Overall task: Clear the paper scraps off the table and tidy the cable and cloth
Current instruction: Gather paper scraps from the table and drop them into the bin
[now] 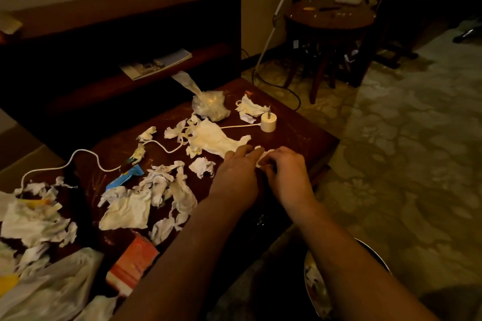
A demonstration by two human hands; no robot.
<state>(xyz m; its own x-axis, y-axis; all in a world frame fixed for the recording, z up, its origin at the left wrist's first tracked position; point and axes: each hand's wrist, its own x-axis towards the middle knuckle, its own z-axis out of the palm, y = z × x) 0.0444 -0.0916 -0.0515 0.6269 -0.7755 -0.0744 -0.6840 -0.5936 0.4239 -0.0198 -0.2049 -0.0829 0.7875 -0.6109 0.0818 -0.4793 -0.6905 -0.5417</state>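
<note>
Several torn white paper scraps (161,187) litter a dark wooden table (300,133). A white cable (86,154) snakes across its left half and runs to a small white cylinder (268,122) near the far edge. A pale cloth-like piece (214,138) lies in the middle. My right hand (284,172) pinches a small white scrap (263,157) near the table's right edge. My left hand (237,169) lies beside it, fingers stretched out and touching the same scrap.
A crumpled clear plastic bag (211,107) sits at the far side. An orange box (133,260), a blue wrapper (125,177) and a white plastic bag (52,289) lie front left. A bin with scraps (317,292) stands below right. A shelf unit stands behind the table, with a stool off to its right.
</note>
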